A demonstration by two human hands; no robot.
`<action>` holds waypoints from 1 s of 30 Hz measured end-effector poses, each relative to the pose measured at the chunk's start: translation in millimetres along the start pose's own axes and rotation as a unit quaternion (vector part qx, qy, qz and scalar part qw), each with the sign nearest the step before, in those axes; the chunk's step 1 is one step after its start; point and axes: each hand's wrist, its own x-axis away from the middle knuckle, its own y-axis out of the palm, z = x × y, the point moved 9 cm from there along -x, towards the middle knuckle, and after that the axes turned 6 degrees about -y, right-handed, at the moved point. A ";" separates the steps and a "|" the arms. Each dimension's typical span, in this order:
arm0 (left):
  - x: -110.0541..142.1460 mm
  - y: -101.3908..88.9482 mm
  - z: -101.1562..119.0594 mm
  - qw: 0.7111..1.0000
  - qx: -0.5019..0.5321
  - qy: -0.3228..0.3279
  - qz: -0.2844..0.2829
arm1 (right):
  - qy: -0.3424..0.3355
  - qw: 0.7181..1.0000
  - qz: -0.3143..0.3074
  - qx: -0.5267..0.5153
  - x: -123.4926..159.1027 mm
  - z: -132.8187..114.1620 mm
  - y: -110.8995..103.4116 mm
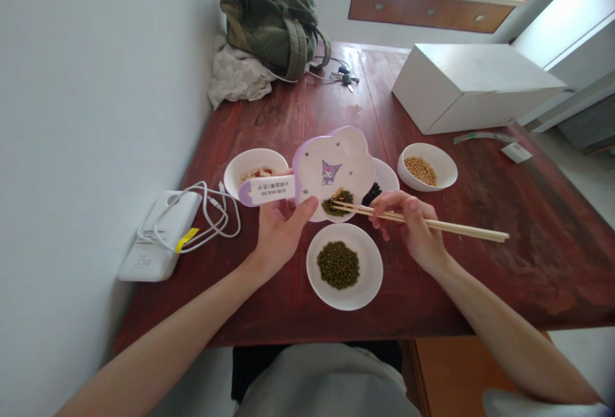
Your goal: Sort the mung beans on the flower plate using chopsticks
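- head view: left hand [281, 231] has its fingers curled under and thumb on top, firmly gripping the handle of a purple-rimmed kuromi plate [331, 164], tilted up over the table
- right hand [413, 228] pinches wooden chopsticks [432, 221], tips right at the mung beans [337, 205] on that plate
- near: white bowl of mung beans [365, 295]
- right: white bowl of soybeans [444, 170]
- far left: white bowl [235, 173] of pale and red bits

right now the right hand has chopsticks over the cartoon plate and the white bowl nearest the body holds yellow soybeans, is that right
No: the white bowl nearest the body holds green mung beans, not yellow soybeans, which sit in the bowl to the right, as the head view shows.
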 end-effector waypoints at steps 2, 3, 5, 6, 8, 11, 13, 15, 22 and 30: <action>-1.4 0.3 -1.4 1.000 0.014 -0.002 -0.006 | 0.001 1.000 0.013 -0.019 0.2 3.5 -0.4; -2.1 0.6 -2.1 1.000 0.019 -0.002 -0.008 | 0.000 0.999 0.018 -0.029 0.5 5.2 -0.6; -3.0 1.1 -2.7 0.999 0.030 -0.003 -0.011 | 0.003 0.998 0.028 -0.050 1.2 9.2 -0.9; -3.2 1.4 -2.5 0.999 0.036 -0.003 -0.012 | 0.007 0.998 0.032 -0.059 1.4 11.2 -0.9; -3.3 2.2 -1.9 0.999 0.046 -0.006 -0.014 | 0.016 0.996 0.038 -0.074 1.3 14.4 -0.9; -3.1 3.5 -0.4 0.999 0.051 -0.010 -0.016 | 0.020 0.994 0.054 -0.095 -0.8 14.4 -2.9; -3.0 3.8 0.1 0.999 0.051 -0.011 -0.014 | 0.018 0.992 0.065 -0.102 -2.6 12.5 -6.0; -3.1 3.5 -0.2 0.998 0.054 -0.012 -0.011 | 0.015 0.993 0.067 -0.100 -3.8 10.8 -8.7; -2.9 2.7 0.4 0.998 0.057 -0.004 -0.014 | -0.036 0.999 0.015 -0.035 0.9 2.2 -5.2; -2.1 4.0 2.0 0.999 0.040 -0.010 -0.014 | -0.116 0.989 -0.046 0.081 11.6 -7.2 6.4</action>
